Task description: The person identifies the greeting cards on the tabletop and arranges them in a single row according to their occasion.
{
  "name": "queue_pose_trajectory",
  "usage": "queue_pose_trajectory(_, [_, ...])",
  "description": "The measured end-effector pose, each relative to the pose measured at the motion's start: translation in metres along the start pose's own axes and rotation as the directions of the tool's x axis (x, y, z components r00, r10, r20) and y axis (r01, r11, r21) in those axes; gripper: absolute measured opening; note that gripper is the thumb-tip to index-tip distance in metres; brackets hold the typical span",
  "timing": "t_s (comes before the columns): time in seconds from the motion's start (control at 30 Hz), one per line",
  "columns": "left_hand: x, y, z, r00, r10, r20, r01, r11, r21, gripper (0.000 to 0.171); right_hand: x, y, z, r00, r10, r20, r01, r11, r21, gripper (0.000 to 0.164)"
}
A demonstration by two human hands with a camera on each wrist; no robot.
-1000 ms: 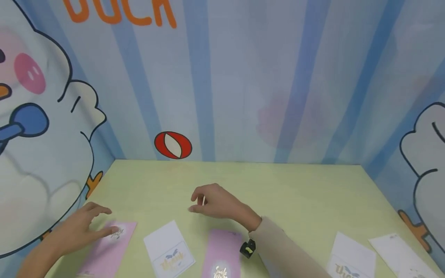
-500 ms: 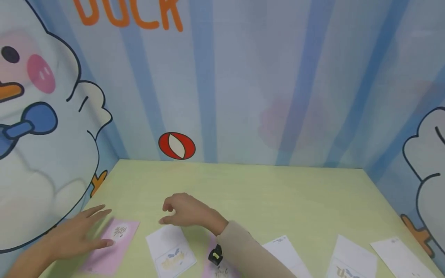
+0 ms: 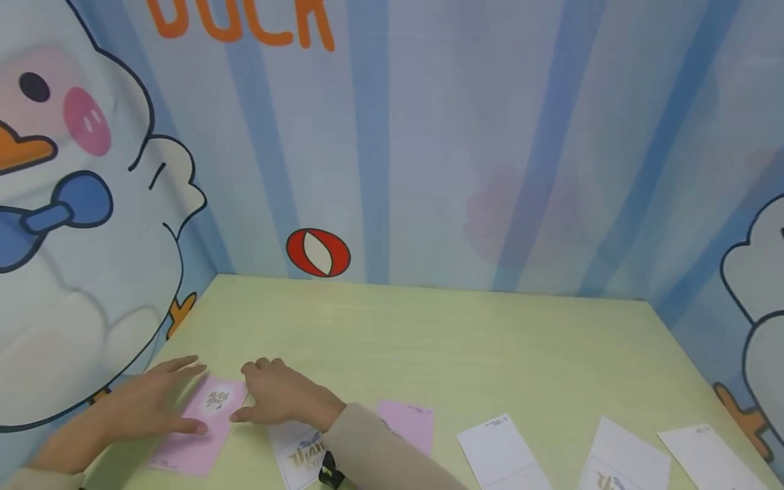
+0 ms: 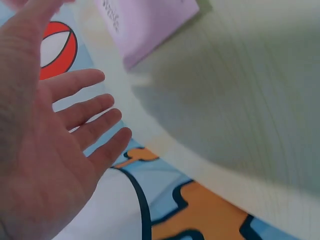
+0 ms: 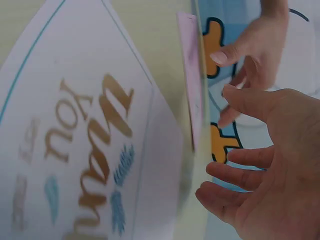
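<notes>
A pink card [image 3: 199, 442] with gold lettering on a pale round patch lies at the left of the table. Over its left side is my left hand [image 3: 137, 412], thumb and fingers spread; in the left wrist view those fingers [image 4: 85, 120] look straight, holding nothing. At the card's upper right edge hovers my right hand [image 3: 290, 395]; whether it touches the card cannot be told. In the right wrist view this hand [image 5: 275, 170] has loosely bent fingers and nothing in them. Beneath the right wrist lies a white card [image 3: 294, 456] lettered in gold, partly covered by the sleeve.
A second pink card [image 3: 410, 425] lies partly behind the right sleeve. Farther right are white cards, one [image 3: 502, 452] near the middle, one with gold lettering [image 3: 625, 456], another [image 3: 710, 456] at the right. A printed cartoon backdrop [image 3: 429, 136] rises behind the pale green table [image 3: 459, 340].
My right hand has moved left, past the white lettered card, to the pink card's edge. The left hand stays over that card with its fingers spread. The head view has shifted slightly.
</notes>
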State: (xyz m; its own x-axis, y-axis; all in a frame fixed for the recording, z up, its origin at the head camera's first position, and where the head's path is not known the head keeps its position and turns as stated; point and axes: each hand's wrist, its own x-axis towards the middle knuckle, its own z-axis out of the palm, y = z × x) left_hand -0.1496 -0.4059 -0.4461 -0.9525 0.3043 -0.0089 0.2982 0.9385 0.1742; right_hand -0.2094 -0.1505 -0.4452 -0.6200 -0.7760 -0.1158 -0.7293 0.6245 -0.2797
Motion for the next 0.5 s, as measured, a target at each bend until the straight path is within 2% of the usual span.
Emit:
queue_pose_trajectory(0.17, [0.007, 0.002, 0.008, 0.997, 0.056, 0.044, -0.054, 0.998, -0.042, 0.114, 0.016, -0.012, 0.017, 0.999, 0.018, 0.027, -0.015, 0.995, -0.102, 0.077])
queue_pose_trajectory(0.33, [0.008, 0.001, 0.01, 0.992, 0.104, 0.072, -0.098, 0.992, -0.073, 0.116, 0.023, -0.026, 0.022, 0.993, 0.087, 0.08, -0.071, 0.98, -0.188, 0.086])
queue_pose_trajectory(0.5, [0.005, -0.001, 0.014, 0.989, 0.085, 0.119, -0.065, 0.984, -0.166, 0.12, 0.02, -0.036, 0.023, 0.98, 0.162, 0.112, -0.129, 0.958, -0.256, 0.095])
